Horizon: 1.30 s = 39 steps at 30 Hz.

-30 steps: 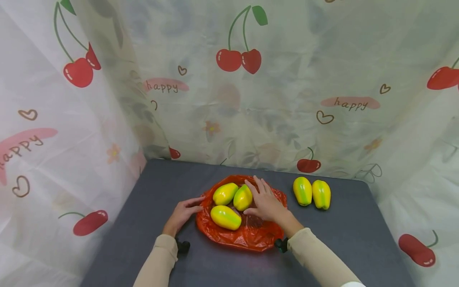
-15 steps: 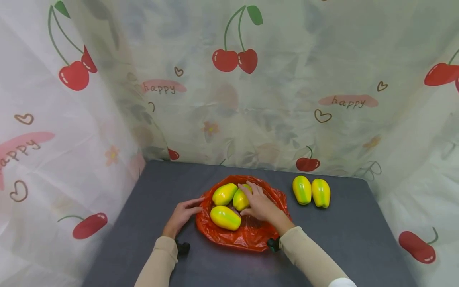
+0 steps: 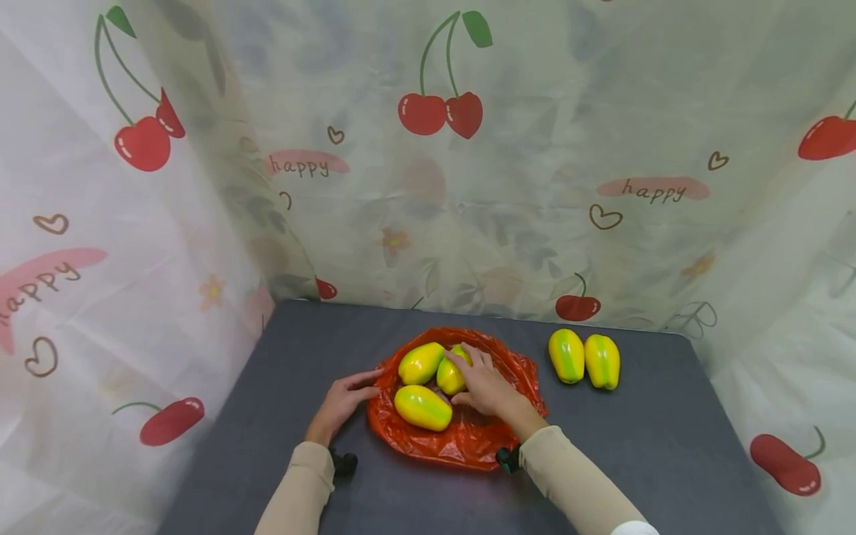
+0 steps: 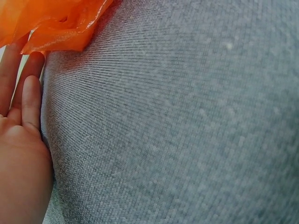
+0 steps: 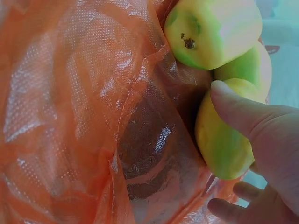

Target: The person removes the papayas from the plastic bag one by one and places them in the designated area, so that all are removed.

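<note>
Holding in the right hand (image 3: 491, 388) — thumb on one side, fingers round the other — a shiny yellow-and-green egg-shaped fruit (image 3: 450, 377), inside a thin red plastic bag (image 3: 435, 446). Left of this grip, two more fruits (image 3: 423, 407). Well right, on a dark grey table (image 3: 635, 446), another pair (image 3: 567, 357). Touching the bag's left edge with the left hand (image 3: 339, 405), fingers nearly straight.

Both forearms (image 3: 294, 487) extend forward, left grip (image 3: 341, 403) outstretched, right grip (image 3: 490, 386) curled.
</note>
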Each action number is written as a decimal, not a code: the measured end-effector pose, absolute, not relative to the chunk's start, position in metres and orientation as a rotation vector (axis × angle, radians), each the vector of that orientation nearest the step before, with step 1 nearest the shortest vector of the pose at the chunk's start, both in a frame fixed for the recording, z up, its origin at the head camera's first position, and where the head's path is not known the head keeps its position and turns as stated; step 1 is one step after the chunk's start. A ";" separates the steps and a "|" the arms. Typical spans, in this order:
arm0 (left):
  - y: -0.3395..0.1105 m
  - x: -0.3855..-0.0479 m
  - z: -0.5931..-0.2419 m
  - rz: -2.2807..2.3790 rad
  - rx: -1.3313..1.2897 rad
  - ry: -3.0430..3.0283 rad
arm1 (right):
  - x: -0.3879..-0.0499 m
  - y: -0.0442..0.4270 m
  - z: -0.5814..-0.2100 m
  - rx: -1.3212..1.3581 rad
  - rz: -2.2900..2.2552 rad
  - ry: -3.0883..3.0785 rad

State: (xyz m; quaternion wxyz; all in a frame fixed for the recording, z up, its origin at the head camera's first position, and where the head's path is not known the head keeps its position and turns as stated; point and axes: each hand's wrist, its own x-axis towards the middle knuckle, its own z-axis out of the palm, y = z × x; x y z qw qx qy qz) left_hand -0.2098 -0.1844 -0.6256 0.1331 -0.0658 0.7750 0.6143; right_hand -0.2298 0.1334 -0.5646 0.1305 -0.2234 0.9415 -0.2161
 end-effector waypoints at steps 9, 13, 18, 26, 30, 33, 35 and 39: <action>-0.184 -0.211 -0.626 1.774 -0.203 2.246 | -0.229 0.132 -0.567 -0.662 -0.644 2.741; -0.184 -0.211 -0.626 1.768 -0.212 2.241 | -0.228 0.131 -0.566 -0.675 -0.647 2.751; -0.184 -0.212 -0.626 1.765 -0.200 2.249 | -0.230 0.132 -0.565 -0.674 -0.669 2.760; -0.185 -0.211 -0.627 1.764 -0.191 2.261 | -0.231 0.133 -0.565 -0.734 -0.704 2.775; -0.185 -0.211 -0.627 1.766 -0.187 2.266 | -0.230 0.135 -0.562 -0.735 -0.671 2.802; -0.184 -0.211 -0.626 1.768 -0.189 2.266 | -0.228 0.138 -0.560 -0.730 -0.665 2.811; -0.184 -0.212 -0.626 1.767 -0.196 2.266 | -0.227 0.139 -0.559 -0.726 -0.667 2.814; -0.184 -0.212 -0.627 1.759 -0.202 2.270 | -0.226 0.143 -0.559 -0.702 -0.701 2.818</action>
